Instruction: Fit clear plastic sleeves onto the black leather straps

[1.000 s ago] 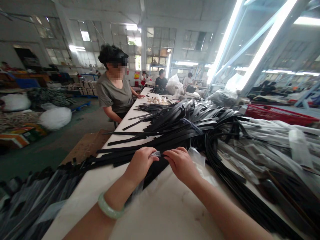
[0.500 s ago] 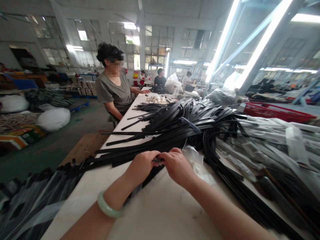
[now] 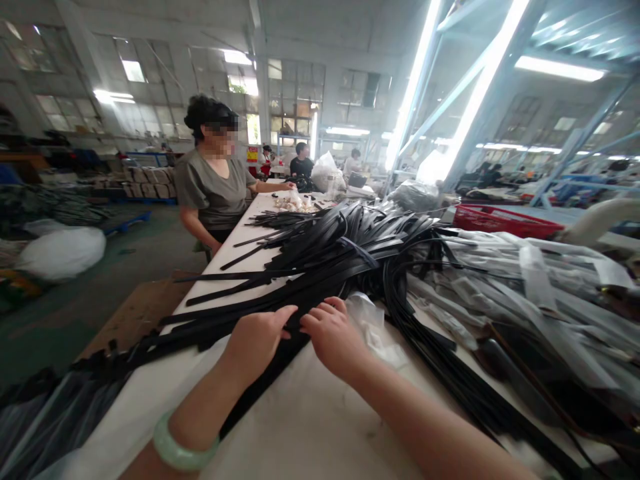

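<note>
My left hand point(image 3: 257, 343) is over the near part of the white table point(image 3: 295, 420), its thumb and fingers close together around part of a black strip, with the fingertips partly hidden. A jade-coloured bangle circles that wrist. Just right of it, apart by a small gap, my right hand point(image 3: 333, 333) has curled fingers at the dark strips; what they hold, if anything, is too small to make out. Long black strips point(image 3: 320, 267) lie heaped beyond both hands. Clear plastic point(image 3: 367, 320) sits beside my right hand.
A person point(image 3: 215, 180) in a grey-green top sits along the table's left edge. Plastic-wrapped strips point(image 3: 500, 280) pile up at the right, before a red crate point(image 3: 505, 219). More wrapped strips point(image 3: 60, 413) hang at the lower left. A cardboard sheet point(image 3: 135, 307) lies on the floor.
The view has turned to the right. My hands, which met at a small dark piece, are now slightly apart. The seated person's far hand has lifted a little.
</note>
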Tool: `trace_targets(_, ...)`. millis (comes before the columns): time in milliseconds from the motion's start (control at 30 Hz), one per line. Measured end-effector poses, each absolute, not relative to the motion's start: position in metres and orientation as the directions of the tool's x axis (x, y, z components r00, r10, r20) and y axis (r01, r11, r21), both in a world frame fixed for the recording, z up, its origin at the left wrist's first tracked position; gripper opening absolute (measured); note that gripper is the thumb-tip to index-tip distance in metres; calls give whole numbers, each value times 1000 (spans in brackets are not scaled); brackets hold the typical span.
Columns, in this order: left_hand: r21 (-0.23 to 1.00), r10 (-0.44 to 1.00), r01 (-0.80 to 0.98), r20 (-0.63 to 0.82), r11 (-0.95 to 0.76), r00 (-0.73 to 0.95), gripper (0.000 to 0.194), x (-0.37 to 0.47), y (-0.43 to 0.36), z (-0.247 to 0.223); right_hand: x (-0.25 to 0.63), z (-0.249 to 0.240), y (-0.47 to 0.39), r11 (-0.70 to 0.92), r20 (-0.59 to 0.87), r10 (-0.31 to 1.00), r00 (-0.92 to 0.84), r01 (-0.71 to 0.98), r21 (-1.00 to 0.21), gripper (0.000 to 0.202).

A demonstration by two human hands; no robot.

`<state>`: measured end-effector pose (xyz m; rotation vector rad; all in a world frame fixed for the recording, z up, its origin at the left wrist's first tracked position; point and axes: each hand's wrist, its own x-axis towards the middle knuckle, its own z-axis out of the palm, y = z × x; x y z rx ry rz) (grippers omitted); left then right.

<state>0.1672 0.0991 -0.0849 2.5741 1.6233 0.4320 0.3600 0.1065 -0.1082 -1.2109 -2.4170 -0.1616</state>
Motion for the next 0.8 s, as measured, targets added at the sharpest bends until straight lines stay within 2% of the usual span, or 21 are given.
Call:
trace_targets(133,289,908,863,191,-414,372,48,171,98,-86,353,-111,103,630,446,722,-528,769,-108,14)
trace_targets(300,485,913,773,231,-408,337,72,158,101,-75,358,-113,109,630,413,742,-529,760,-160,16)
trace_targets(400,530,934,769,179,-357,310,57,142,100,-67,359,-114,108,640,401,741,-538,747,-180,17)
trace_targets(500,518,952,814,3,-263,305,27,129,99,-62,359,-115,108,641,405,741,-535,743,-192,19)
trace_targets(567,484,954,840,-35,-243,296,10,126,98,-62,359,-116,108,638,407,744,-530,744,-198,20)
trace_targets(800,369,951,877,70,-306,302,17,140,93,-62,359,-115,110,613,407,763,-502,761,-211,20)
